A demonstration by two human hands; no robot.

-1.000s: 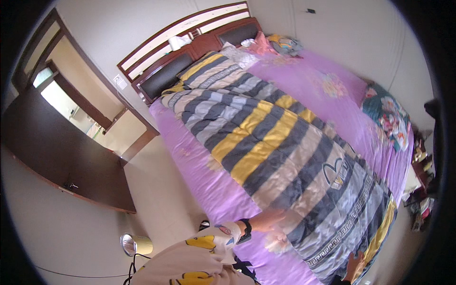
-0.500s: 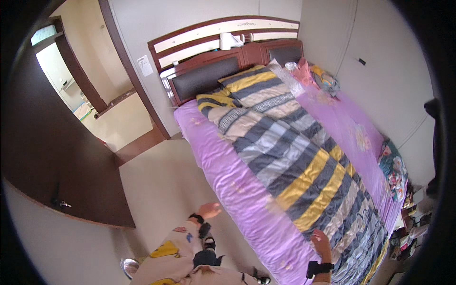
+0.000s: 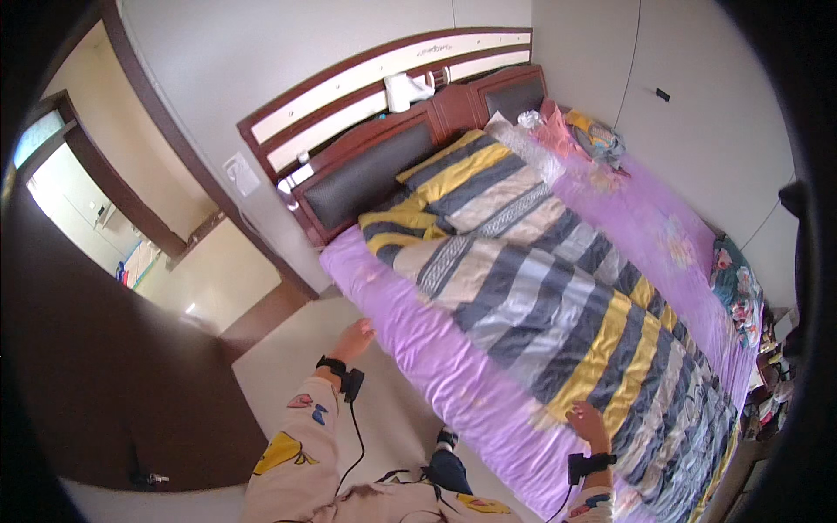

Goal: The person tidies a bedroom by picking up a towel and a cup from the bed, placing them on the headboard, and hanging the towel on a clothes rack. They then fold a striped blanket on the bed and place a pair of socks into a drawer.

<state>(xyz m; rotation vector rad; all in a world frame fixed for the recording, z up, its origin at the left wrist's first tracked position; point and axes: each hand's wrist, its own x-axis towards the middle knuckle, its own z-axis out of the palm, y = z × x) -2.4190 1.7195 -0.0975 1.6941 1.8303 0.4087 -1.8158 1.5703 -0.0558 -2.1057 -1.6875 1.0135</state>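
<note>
A quilt [image 3: 558, 296] with grey, yellow, white and beige stripes lies rumpled lengthwise over a purple floral bedsheet [image 3: 410, 340]. Low over the quilt's near left part is my right hand [image 3: 590, 424], its fingers loosely bent and apart, with nothing seen in them. Whether the fingertips touch the cloth I cannot tell. My left hand [image 3: 353, 338] reaches forward beside the bed's left edge, over the floor. It looks empty, fingers loosely stretched, though slightly blurred. A striped pillow [image 3: 458, 161] lies near the headboard.
The dark headboard [image 3: 375, 166] carries a white roll [image 3: 398, 91]. Clothes [image 3: 593, 139] lie at the bed's far right corner, and a floral cloth [image 3: 737, 288] lies along the right edge. To my left is a dark door [image 3: 113, 375] beside a doorway; clutter [image 3: 772, 383] sits at right.
My left hand has moved forward and slightly left along the bedside. My right hand has shifted slightly up over the quilt. The view has turned, and I have stepped nearer the bed.
</note>
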